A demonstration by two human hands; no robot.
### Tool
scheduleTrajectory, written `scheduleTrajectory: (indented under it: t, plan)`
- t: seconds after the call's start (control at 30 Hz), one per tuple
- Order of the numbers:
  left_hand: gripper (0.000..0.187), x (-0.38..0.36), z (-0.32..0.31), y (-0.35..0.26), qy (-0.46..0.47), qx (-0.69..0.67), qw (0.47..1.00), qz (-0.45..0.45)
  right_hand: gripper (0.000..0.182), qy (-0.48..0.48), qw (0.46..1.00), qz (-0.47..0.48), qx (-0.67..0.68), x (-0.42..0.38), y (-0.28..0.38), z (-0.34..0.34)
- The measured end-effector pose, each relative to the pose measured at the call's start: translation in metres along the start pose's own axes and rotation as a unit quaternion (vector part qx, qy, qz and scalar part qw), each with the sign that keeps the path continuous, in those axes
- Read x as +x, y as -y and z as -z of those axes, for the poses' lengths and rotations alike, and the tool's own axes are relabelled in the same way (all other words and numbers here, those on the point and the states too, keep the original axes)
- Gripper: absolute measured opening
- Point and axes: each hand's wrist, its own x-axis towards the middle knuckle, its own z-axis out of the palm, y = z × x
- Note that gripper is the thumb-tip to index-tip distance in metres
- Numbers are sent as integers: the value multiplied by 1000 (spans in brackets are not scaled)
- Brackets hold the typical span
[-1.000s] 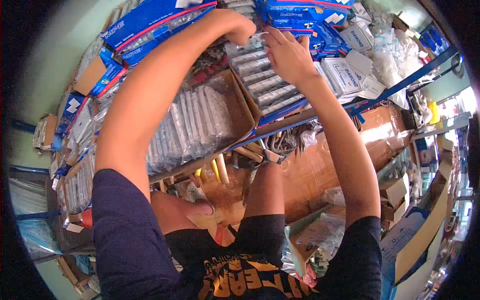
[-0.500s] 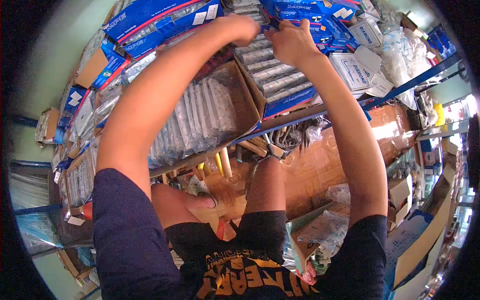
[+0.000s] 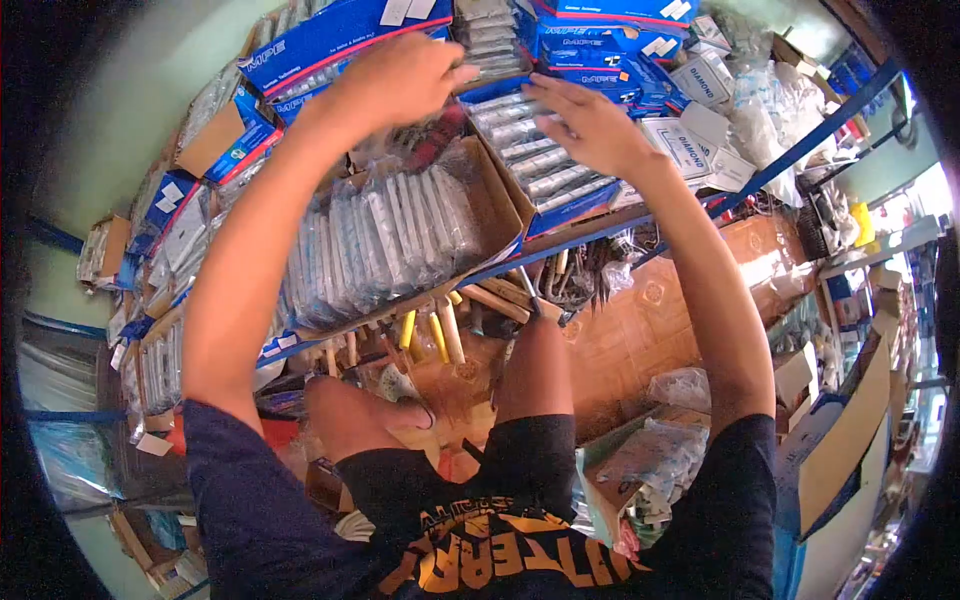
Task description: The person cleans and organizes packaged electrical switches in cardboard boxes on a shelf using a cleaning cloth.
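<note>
At the far left a pale green wall [image 3: 140,110] rises behind the stock, and a small brown carton [image 3: 112,245] stands near the edge of view. Next comes a blue box with a brown flap [image 3: 212,140] folded out, then a long blue box [image 3: 345,40] lettered MPE.

The left hand [image 3: 415,80] is raised in front of that long box, its fingers partly bent; whether it grips anything cannot be told. Nearer the person, an open brown carton [image 3: 495,205] holds a row of plastic-wrapped packets [image 3: 390,230] standing on edge. Below the shelf, yellow handles [image 3: 438,338] show above the patterned brown floor [image 3: 650,300].

Just right of the carton, an open blue box [image 3: 575,208] holds wrapped silver tubes [image 3: 545,165] lying in rows. The right hand [image 3: 590,125] is over these tubes, open, fingers extended; contact cannot be made out. More blue boxes [image 3: 600,50] are stacked behind it.

Further right are white DIAMOND boxes [image 3: 682,145] and clear plastic bags [image 3: 765,110], with the shelf's blue metal edge [image 3: 800,148] running past them. Bright light enters at the far right, above cardboard [image 3: 850,440] along another row of stock.
</note>
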Motion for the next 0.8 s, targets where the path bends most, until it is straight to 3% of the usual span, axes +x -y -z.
scheduleTrajectory:
  t: [0.07,0.13,0.2,0.27,0.33,0.4,0.47,0.6,0.63,0.67,0.7,0.73,0.77,0.8]
  plan:
    - [46,-30,35,-25,7,-59,997,41,45,11,1000,13,-21,-5,-7,-24]
    - [50,-55,61,-42,54,-70,994,57,49,105,984,-6,-140,-8,-4,-43]
    - [42,-86,85,-63,128,-138,978,95,51,103,983,-21,-151,-11,-3,-50]
    - [33,-128,84,-73,65,-185,981,2,50,84,987,-29,-133,-10,1,-45]
    - [24,-163,99,-90,158,-206,966,8,50,90,986,-34,-133,-10,5,-44]
    - [27,-195,103,-105,181,-264,947,-26,50,95,988,-30,-116,-9,2,-42]
    - [20,-233,101,-121,155,-367,917,-25,50,113,986,-46,-111,-8,-4,-48]
    - [25,-309,97,-159,136,-460,878,5,55,227,957,-77,-165,6,12,-31]
    - [25,-328,94,-172,125,-454,882,14,56,191,964,-102,-152,10,32,-19]
    - [29,-348,91,-187,7,-495,856,147,57,156,969,-130,-138,4,59,-3]
    - [35,-368,89,-199,-115,-521,801,272,59,57,988,-110,-93,-4,92,11]
    - [35,-388,86,-207,-129,-514,803,272,61,-44,994,-84,-46,-13,133,20]
    - [41,-408,80,-216,-201,-631,652,369,65,-66,986,-119,100,-32,185,24]
    - [48,-425,73,-225,-260,-720,464,446,69,-18,965,-128,230,-52,234,27]
